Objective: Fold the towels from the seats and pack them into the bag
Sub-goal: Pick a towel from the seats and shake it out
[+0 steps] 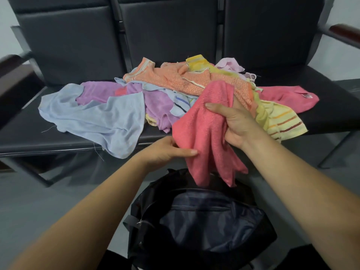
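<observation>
Your right hand (236, 125) bunches the pink towel (202, 137) at frame centre; your left hand (167, 152) pinches its lower edge above the open dark bag (194, 221).

Fingers and bag partly out of sight

Fingers of the right hand (236, 123) were buried in the pink towel (202, 131); the left hand (165, 151) showed only its thumb. The bag (204, 221) ran off the bottom edge. A label (307, 95) at far right was too small to read.

place: waiting room | cue: joined black padded seats (169, 36) | grey floor (29, 201)
</observation>
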